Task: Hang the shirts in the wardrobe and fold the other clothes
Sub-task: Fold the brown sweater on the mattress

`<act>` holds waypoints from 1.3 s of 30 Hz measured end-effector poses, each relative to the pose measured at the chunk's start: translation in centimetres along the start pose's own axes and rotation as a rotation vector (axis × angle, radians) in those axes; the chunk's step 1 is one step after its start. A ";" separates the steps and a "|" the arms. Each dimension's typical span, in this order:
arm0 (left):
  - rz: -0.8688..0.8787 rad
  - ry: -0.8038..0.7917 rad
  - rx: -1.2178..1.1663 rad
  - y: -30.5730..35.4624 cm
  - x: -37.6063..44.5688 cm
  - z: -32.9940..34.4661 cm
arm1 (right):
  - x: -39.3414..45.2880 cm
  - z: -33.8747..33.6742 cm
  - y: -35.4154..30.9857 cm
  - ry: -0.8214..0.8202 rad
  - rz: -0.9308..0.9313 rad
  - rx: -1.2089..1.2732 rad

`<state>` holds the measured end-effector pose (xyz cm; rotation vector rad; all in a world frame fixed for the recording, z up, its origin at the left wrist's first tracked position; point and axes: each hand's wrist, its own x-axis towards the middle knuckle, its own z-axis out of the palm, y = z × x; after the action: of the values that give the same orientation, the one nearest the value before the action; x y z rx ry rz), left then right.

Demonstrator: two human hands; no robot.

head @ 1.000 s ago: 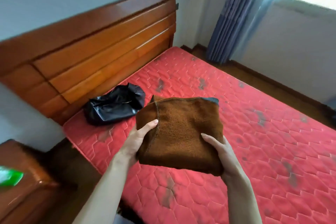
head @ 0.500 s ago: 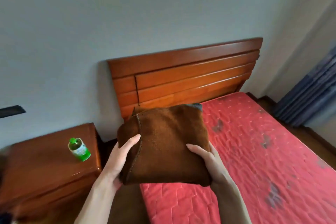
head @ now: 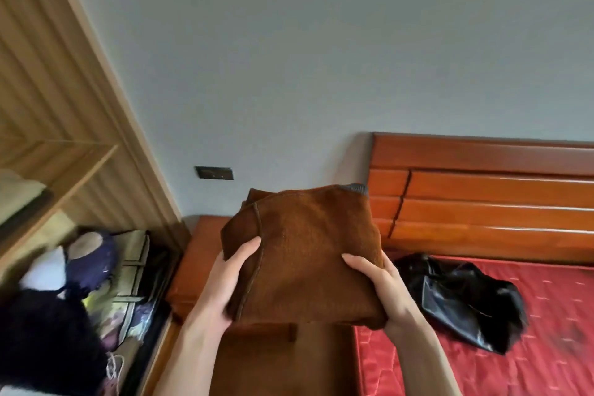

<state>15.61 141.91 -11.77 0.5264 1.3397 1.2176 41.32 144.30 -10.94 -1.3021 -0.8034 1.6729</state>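
Head view: a folded brown garment [head: 305, 254] is held up in front of the chest by both hands. The left hand [head: 225, 280] grips its left edge and the right hand [head: 382, 289] grips its right edge, thumbs on top. The open wardrobe [head: 61, 151] lies off to the left, nearer the left hand. The bed [head: 482, 357] lies to the right. The bundle probably has to be carried left to a shelf.
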 end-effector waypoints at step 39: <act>0.295 0.908 -0.486 15.6 5.3 -34.0 | 24.4 54.5 2.8 -0.973 0.335 -0.536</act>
<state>-21.97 140.63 -8.65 -0.2384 1.6344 2.0924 -14.51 165.70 -9.96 -0.9167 -1.7636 2.5121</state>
